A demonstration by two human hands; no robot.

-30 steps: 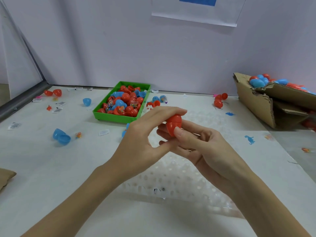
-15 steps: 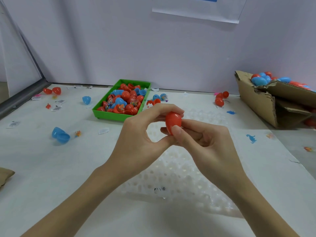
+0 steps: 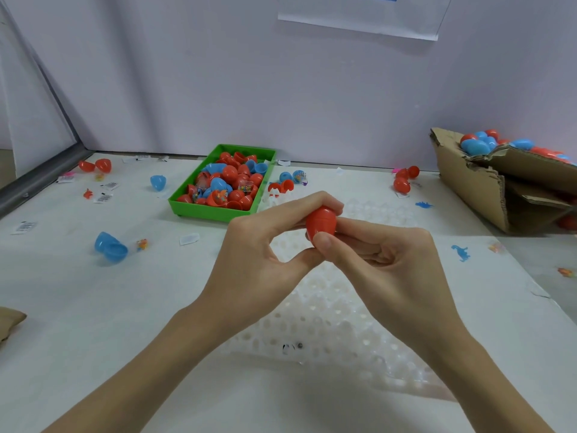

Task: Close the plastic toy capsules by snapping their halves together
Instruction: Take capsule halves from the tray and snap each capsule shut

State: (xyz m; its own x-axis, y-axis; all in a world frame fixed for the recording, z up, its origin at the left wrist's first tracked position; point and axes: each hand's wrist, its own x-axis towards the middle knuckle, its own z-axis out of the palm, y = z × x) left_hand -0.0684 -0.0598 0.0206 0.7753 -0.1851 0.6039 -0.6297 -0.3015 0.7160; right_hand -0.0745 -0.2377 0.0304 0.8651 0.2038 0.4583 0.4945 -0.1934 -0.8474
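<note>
Hands, left point(image 3: 256, 260) and right point(image 3: 390, 264), pinching smooth red egg-shaped plastic capsule point(image 3: 321, 222), above bumpy white tray point(image 3: 327, 326)

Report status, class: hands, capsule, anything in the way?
Left hand and right hand both pinch the red capsule, each grip firm. Halves look joined; seam partly hidden by fingers. Held above the white mat; nothing in the way.
</note>
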